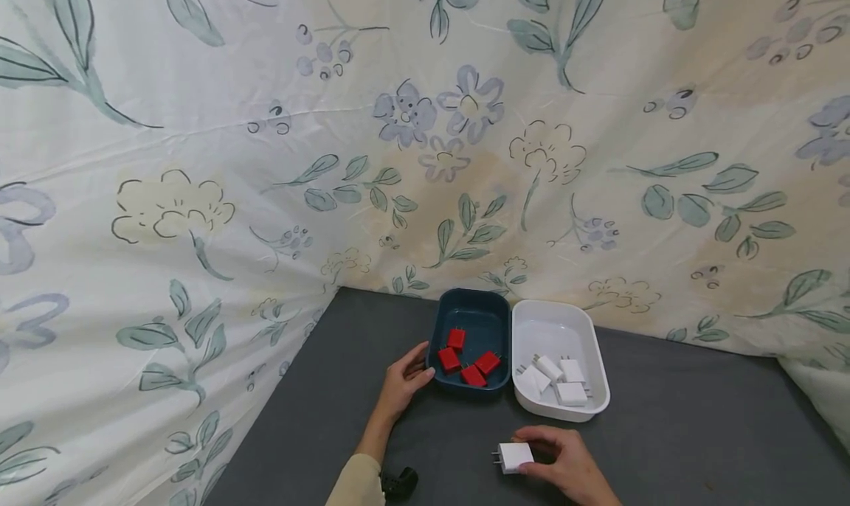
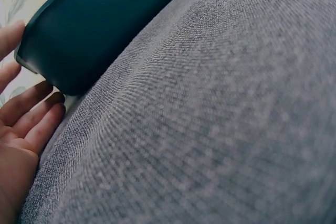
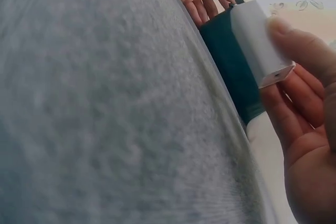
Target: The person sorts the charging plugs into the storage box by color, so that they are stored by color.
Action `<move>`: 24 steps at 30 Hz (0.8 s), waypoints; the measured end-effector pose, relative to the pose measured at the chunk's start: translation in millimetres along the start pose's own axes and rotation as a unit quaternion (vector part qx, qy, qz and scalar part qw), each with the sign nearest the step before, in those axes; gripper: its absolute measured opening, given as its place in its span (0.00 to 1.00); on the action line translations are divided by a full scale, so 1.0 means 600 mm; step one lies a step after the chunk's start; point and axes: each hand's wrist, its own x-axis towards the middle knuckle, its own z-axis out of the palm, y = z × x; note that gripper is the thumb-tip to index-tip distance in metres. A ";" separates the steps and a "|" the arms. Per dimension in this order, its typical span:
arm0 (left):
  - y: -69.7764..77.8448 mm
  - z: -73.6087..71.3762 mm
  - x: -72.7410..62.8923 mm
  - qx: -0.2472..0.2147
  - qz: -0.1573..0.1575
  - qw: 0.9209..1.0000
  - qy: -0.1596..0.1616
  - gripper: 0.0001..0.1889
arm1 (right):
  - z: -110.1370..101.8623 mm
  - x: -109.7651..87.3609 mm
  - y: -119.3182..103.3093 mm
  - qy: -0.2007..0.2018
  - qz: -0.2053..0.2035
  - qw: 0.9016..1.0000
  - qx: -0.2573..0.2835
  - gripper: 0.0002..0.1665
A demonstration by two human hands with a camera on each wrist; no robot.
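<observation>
Pinched between thumb and fingers of my right hand point(image 1: 563, 462) is a white wall charger point(image 1: 515, 457), its metal prongs pointing left in the head view. The right wrist view has the same charger point(image 3: 257, 40) with a port on its near end. My left hand point(image 1: 401, 385) is at the left side of a dark blue bin point(image 1: 473, 299), its fingers extended and its fingertips right at the wall. Several red chargers point(image 1: 488, 363) lie in this bin. Beside it on the right, a white bin point(image 1: 591, 329) holds several white chargers point(image 1: 571, 394).
Both bins stand side by side on a dark grey cloth-covered table point(image 1: 704, 417). A floral curtain point(image 1: 425, 196) hangs behind and to the left of the table. A small black object point(image 1: 400, 484) is by the left sleeve point(image 1: 358, 480).
</observation>
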 end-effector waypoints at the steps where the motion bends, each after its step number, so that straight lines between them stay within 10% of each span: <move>1: 0.001 0.000 0.000 0.001 -0.001 1.000 0.000 0.31 | 0.000 0.001 0.000 0.010 -0.001 1.000 -0.005 0.28; 24: -0.002 0.000 -0.001 -0.004 -0.005 1.000 0.005 0.31 | -0.002 0.022 -0.038 0.212 -0.010 0.973 -0.093 0.26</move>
